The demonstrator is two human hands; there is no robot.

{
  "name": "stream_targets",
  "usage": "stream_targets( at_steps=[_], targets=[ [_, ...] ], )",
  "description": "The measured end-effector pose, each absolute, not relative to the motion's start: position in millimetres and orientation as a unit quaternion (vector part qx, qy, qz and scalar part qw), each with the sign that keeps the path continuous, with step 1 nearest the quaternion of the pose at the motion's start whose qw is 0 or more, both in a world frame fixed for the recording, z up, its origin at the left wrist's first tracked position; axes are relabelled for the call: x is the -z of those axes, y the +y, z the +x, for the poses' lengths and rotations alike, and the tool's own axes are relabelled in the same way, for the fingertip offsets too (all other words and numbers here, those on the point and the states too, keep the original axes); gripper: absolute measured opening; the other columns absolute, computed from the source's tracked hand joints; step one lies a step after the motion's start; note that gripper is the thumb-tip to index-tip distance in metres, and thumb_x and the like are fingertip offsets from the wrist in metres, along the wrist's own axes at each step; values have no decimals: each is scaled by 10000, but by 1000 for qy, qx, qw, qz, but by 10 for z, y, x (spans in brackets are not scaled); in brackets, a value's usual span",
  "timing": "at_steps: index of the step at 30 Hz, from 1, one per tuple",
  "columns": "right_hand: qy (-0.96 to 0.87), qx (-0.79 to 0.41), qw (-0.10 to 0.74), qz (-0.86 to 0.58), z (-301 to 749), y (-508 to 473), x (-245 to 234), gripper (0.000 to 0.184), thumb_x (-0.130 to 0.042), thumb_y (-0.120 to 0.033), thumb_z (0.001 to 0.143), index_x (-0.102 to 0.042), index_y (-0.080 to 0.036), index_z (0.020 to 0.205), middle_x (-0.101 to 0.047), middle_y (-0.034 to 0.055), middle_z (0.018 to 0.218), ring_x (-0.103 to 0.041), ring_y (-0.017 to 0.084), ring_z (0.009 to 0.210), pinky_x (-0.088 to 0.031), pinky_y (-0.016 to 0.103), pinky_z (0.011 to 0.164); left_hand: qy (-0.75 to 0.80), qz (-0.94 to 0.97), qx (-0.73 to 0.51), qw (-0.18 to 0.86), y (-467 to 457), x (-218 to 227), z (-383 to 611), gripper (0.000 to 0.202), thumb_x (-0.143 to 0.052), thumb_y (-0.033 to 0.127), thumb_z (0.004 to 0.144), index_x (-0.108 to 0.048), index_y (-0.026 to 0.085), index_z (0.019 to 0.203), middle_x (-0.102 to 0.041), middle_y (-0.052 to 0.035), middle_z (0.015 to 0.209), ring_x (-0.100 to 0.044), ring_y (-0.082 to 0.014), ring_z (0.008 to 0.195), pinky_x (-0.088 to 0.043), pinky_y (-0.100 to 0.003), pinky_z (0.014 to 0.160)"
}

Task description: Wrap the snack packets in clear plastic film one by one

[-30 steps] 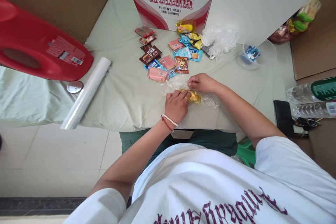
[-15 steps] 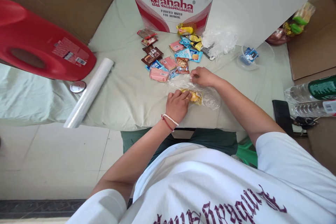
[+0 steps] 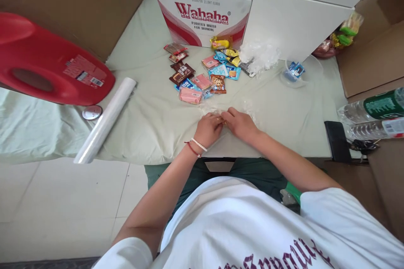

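Both hands together at the near side of the worktop (image 3: 151, 130), fingertips meeting over thin clear film (image 3: 212, 108). Left hand (image 3: 208, 130) palm down, fingers bent; beaded bracelet (image 3: 199, 144) on that wrist. Right hand (image 3: 240, 125) just beside it, fingers curled in to meet the left. Whatever lies under the fingers is hidden; cannot tell how firmly either hand grips. Film shows beyond the fingers, loosely crumpled, flat on the cloth.

Just past the film, a loose cluster of wrapped snacks: pink packets (image 3: 190, 96), a brown cookie packet (image 3: 218, 84), dark brown packets (image 3: 182, 73), blue and yellow ones farther back. Behind them, the Wahaha carton (image 3: 202, 12), upright; crumpled clear plastic (image 3: 260, 56) to its right. Clear bowl (image 3: 296, 83) farther right, blue packet (image 3: 296, 69) inside. Well to the left, a white roll (image 3: 105, 121), slantwise, near a red jug (image 3: 63, 56)
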State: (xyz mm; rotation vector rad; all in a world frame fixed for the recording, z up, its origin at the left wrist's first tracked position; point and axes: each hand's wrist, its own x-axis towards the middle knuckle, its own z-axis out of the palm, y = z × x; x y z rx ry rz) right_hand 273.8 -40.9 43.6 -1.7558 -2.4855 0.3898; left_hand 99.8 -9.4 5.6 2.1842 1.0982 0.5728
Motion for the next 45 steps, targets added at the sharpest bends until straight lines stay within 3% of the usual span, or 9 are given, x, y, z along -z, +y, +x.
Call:
stream_targets(
  at_steps=[6, 10, 14, 19, 23, 30, 37, 40, 45],
  targets=[
    [-806, -146, 78, -568, 2609, -560, -195, 426, -369, -238, 1094, -616, -325, 1431, -649, 71, 1134, -538, 224, 941, -297, 307, 683, 467, 597, -434, 487, -32, 87, 632, 163, -632, 276, 783, -784, 220, 767, -812, -62, 1012, -742, -253, 1014, -583, -402, 950],
    [-807, -156, 75, -564, 2578, -579, -183, 434, -399, -226, 1084, -642, -344, 1424, -653, 84, 1148, -551, 238, 958, -343, 321, 711, 643, 521, -478, 294, -66, 85, 537, 389, -562, 468, 904, -746, 176, 1083, -764, -125, 1162, -701, -265, 1100, -545, -461, 1025],
    [-802, -152, 83, -571, 2569, -618, -168, 422, -411, -258, 1083, -650, -351, 1418, -648, 95, 1141, -554, 253, 981, -385, 334, 756, 690, 611, -356, 155, -99, 179, 661, 648, -727, 622, 787, -660, 145, 1220, -579, -240, 1480, -460, -397, 1457, -352, -608, 1217],
    [-797, -169, 113, -569, 2563, -670, -159, 407, -404, -234, 1077, -693, -317, 1352, -646, 101, 1140, -545, 258, 992, -426, 364, 848, 628, 618, -398, 257, -101, 134, 916, 143, -678, 329, 785, -595, 226, 840, -707, -119, 1210, -653, -285, 1200, -523, -501, 1077],
    [-786, -186, 166, -566, 2587, -764, -158, 358, -451, -189, 1034, -731, -207, 1256, -639, 151, 1233, -547, 291, 1099, -455, 431, 959, 531, 686, -369, 333, -196, -79, 1129, 53, -590, 212, 829, -617, 231, 871, -757, -25, 969, -716, -184, 915, -591, -340, 882],
    [-762, -299, 260, -512, 2920, -1005, -518, 238, -546, -207, 989, -775, -246, 1042, -731, 84, 1116, -647, 246, 1088, -525, 405, 990, 426, 828, -306, 199, -404, -22, 1251, 274, -470, 291, 1036, -711, 189, 1118, -736, -123, 1311, -645, -252, 1295, -492, -465, 1137],
    [-660, -287, 280, -635, 3413, -397, -612, 635, -672, -207, 847, -585, -221, 1476, -644, 109, 1314, -628, 178, 820, -545, 340, 801, 425, 814, -352, 183, -471, 162, 1221, 310, -435, 246, 1039, -658, 190, 1246, -704, -137, 1358, -612, -234, 1339, -480, -468, 1163],
    [-690, -308, 261, -601, 3473, -395, -571, 370, -617, -195, 877, -753, -218, 1220, -683, 51, 1031, -609, 169, 790, -517, 316, 809, 429, 808, -352, 196, -464, 169, 1214, 383, -428, 229, 1023, -586, 189, 1369, -672, -147, 1409, -592, -241, 1363, -473, -483, 1171],
    [-738, -209, 259, -587, 3459, -1000, -466, 305, -511, -239, 979, -802, -245, 1070, -724, 111, 1064, -621, 254, 983, -512, 388, 865, 418, 833, -313, 179, -492, 190, 1241, 477, -447, 186, 990, -545, 174, 1457, -620, -159, 1483, -527, -259, 1432, -424, -486, 1216]
  ],
)
